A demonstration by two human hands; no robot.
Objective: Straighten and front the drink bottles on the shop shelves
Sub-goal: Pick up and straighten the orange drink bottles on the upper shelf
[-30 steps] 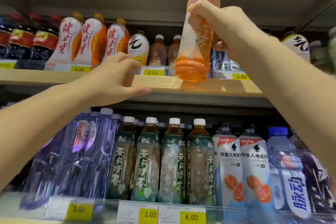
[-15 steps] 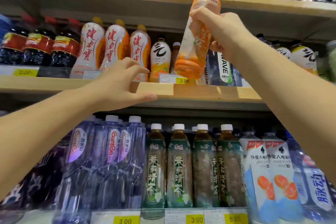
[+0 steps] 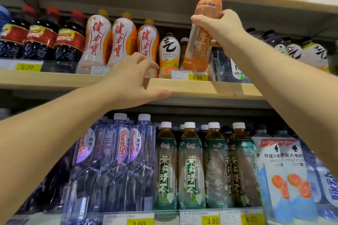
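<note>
At the middle shelf, gripping the orange tea bottle in the right hand, base behind the 3.00 tag; clasping its lip with the left hand. Seating and fronting seemingly remaining.

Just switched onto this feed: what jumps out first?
The right hand grips a tall orange tea bottle, its base down by the 3.00 price tag. The left hand holds the middle shelf edge, just below white-and-orange bottles.
</note>
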